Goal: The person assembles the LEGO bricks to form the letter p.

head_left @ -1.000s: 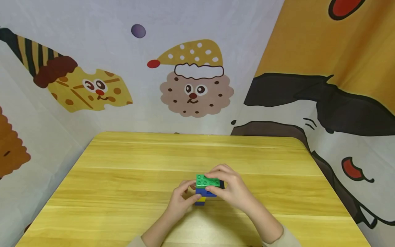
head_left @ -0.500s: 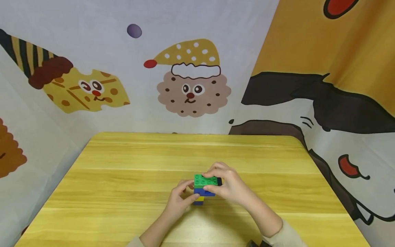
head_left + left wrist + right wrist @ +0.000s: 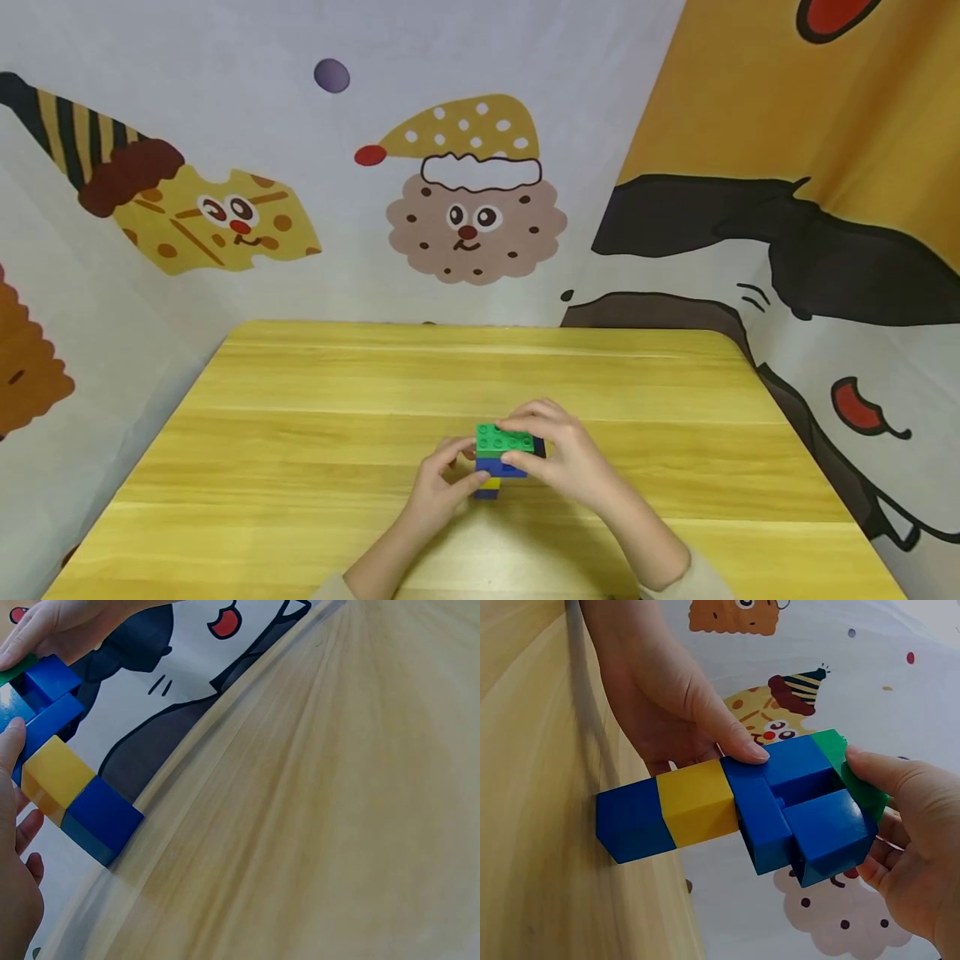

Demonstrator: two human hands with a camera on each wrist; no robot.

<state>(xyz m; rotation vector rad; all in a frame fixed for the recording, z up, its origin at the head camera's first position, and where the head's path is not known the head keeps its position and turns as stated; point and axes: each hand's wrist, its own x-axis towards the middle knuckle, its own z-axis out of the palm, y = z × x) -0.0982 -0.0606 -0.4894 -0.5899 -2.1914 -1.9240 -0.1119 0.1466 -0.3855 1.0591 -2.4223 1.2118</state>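
A tower of toy building bricks stands on the table between both hands. At its foot is a blue brick [image 3: 634,821], with a yellow brick [image 3: 696,802] above it. A wider blue brick [image 3: 756,817] comes over the yellow one. It carries two blue bricks [image 3: 832,832] with a gap between them, and a studded green brick [image 3: 491,438] tops everything. My left hand [image 3: 438,490] pinches the tower around the wider blue brick, its thumb on the near side. With thumb and fingers on opposite long sides, my right hand [image 3: 566,458] grips the green brick from the right.
The wood-grain table [image 3: 315,383] spreads around the tower on all sides. Behind it hangs a white cloth [image 3: 285,75] printed with cartoon snacks, and an orange and black printed part of it lies to the right.
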